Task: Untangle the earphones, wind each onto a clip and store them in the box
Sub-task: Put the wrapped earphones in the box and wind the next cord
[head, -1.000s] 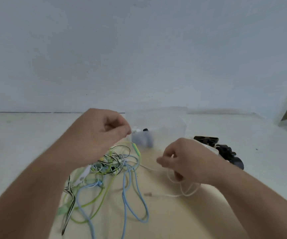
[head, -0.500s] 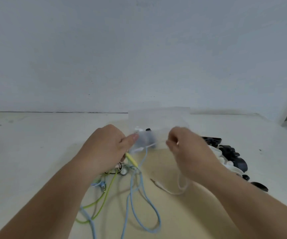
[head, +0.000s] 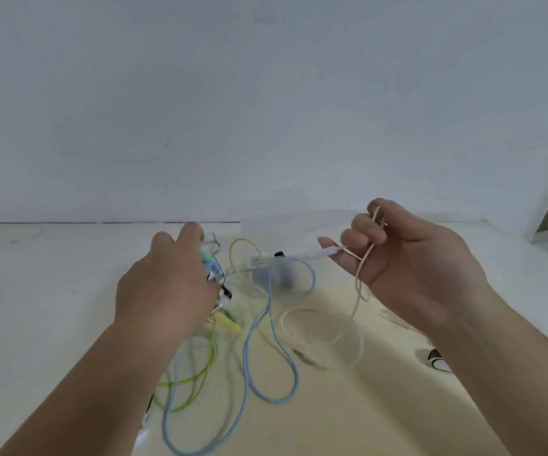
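1. The white earphone lead [head: 299,254] runs roughly level between your 2 hands, its stiff end pointing left from your right hand [head: 411,258] toward the tangle [head: 215,274].
2. Your right hand is curled and pinches that lead. The slack drops to a loose loop on the counter [head: 35,291].
3. Your left hand [head: 167,287] is curled around the tangle of green, blue and black leads, just left of the clear box [head: 299,225].
4. Drawing the lead rightward, away from the left hand, looks like the way to free it.
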The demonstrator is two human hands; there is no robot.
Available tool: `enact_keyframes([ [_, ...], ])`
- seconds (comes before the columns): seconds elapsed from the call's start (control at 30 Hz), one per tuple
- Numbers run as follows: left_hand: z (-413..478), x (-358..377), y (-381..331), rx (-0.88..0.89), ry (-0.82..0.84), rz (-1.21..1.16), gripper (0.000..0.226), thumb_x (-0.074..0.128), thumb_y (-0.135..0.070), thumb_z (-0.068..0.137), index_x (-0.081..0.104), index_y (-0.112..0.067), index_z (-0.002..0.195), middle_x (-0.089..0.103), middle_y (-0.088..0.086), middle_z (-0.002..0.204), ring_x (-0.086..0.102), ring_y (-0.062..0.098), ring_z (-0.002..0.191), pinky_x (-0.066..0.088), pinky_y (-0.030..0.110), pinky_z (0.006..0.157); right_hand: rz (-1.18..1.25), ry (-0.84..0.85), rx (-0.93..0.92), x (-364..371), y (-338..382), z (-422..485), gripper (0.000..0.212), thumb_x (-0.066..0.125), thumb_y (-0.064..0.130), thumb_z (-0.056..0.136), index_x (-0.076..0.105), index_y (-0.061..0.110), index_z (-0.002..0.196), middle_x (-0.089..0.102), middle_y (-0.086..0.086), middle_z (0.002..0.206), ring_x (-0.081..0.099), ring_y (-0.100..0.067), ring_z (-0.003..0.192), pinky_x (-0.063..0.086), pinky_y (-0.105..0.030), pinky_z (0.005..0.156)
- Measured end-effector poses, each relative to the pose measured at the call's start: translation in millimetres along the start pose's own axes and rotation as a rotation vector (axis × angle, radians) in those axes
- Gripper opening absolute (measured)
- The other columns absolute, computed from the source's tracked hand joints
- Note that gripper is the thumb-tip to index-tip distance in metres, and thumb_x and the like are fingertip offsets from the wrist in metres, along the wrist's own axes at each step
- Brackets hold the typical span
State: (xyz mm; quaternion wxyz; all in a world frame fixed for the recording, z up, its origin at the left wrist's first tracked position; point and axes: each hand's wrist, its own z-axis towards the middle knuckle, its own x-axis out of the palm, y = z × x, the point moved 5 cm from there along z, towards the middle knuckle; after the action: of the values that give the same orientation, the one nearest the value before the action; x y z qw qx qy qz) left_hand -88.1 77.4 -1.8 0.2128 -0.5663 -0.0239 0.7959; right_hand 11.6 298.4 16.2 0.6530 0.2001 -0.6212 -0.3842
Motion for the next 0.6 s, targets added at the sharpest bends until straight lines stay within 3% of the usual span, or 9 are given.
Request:
enact_keyframes([
  [0.07, 0.3, 0.2, 0.8, -0.002, -0.061, -0.002, 0.05, 0.062, -0.033, 0.091, 0.036, -0.037, 0.134, 0.04, 0.002, 0.108, 0.053, 0.029, 0.075, 0.04, 0.032, 0.063, -0.15, -0.095, 0.013, -6.5, -0.4, -0.2, 0.025, 0.049, 0.012, 0.097, 0.043, 0.015, 0.074, 0.029, -0.003, 0.063, 0.034, -0.019, 0.052, 0.059, -0.039, 0.076],
  [0.17, 0.2, 2.1, -0.8, 0.009, -0.083, -0.038, 0.053, 0.059, -0.026, 0.093, 0.037, -0.044, 0.138, 0.037, 0.0, 0.117, 0.057, 0.029, 0.075, 0.041, 0.032, 0.063, -0.888, -0.153, -0.03, -13.3, -2.7, -1.1, 0.013, 0.065, 0.005, 0.089, 0.056, 0.012, 0.083, 0.041, -0.002, 0.062, 0.043, -0.018, 0.052, 0.052, -0.026, 0.064],
  [0.23, -0.5, 2.2, -4.9, 0.048, -0.081, -0.057, 0.036, 0.061, -0.024, 0.091, 0.052, -0.042, 0.121, 0.038, -0.004, 0.112, 0.058, 0.025, 0.075, 0.042, 0.03, 0.063, -1.33, -0.022, 0.061, -10.5, -14.1, -4.2, 0.018, 0.076, 0.015, 0.082, 0.069, 0.023, 0.097, 0.046, 0.013, 0.052, 0.049, -0.008, 0.05, 0.041, -0.013, 0.054],
  [0.33, -0.7, -2.8, -11.3, 0.116, -0.091, -0.071, 0.012, 0.068, -0.027, 0.087, 0.059, -0.035, 0.088, 0.041, -0.007, 0.095, 0.053, 0.018, 0.079, 0.038, 0.03, 0.062, -1.663, 0.068, 0.152, -8.3, -25.0, -9.0, 0.005, 0.078, 0.025, 0.082, 0.077, 0.025, 0.087, 0.048, 0.022, 0.04, 0.048, 0.006, 0.04, 0.032, -0.007, 0.042],
  [0.4, 0.8, -5.4, -11.6, 0.158, -0.094, -0.063, 0.017, 0.071, -0.026, 0.083, 0.056, -0.033, 0.079, 0.04, -0.008, 0.088, 0.045, 0.017, 0.086, 0.034, 0.031, 0.064, -1.704, 0.008, 0.047, -8.7, -19.7, -5.6, 0.009, 0.076, 0.024, 0.084, 0.076, 0.024, 0.075, 0.05, 0.016, 0.041, 0.046, 0.002, 0.039, 0.032, -0.008, 0.041],
  [0.47, 1.3, -7.2, -9.5, 0.172, -0.067, -0.066, 0.025, 0.074, -0.022, 0.076, 0.052, -0.032, 0.075, 0.039, -0.009, 0.09, 0.039, 0.017, 0.091, 0.034, 0.031, 0.069, -1.583, -0.162, -0.135, -11.1, -5.7, -0.8, 0.018, 0.075, 0.023, 0.085, 0.071, 0.023, 0.068, 0.048, 0.009, 0.051, 0.043, -0.003, 0.039, 0.032, -0.012, 0.043],
  [0.6, -0.8, -4.3, -6.6, 0.136, 0.094, -0.102, 0.036, 0.079, -0.021, 0.066, 0.046, -0.03, 0.076, 0.042, -0.008, 0.097, 0.04, 0.019, 0.093, 0.035, 0.032, 0.073, -1.289, -0.366, -0.338, -15.8, 14.3, -0.6, 0.021, 0.066, 0.026, 0.093, 0.064, 0.029, 0.072, 0.055, 0.011, 0.1, 0.054, 0.003, 0.067, 0.04, -0.012, 0.06],
])
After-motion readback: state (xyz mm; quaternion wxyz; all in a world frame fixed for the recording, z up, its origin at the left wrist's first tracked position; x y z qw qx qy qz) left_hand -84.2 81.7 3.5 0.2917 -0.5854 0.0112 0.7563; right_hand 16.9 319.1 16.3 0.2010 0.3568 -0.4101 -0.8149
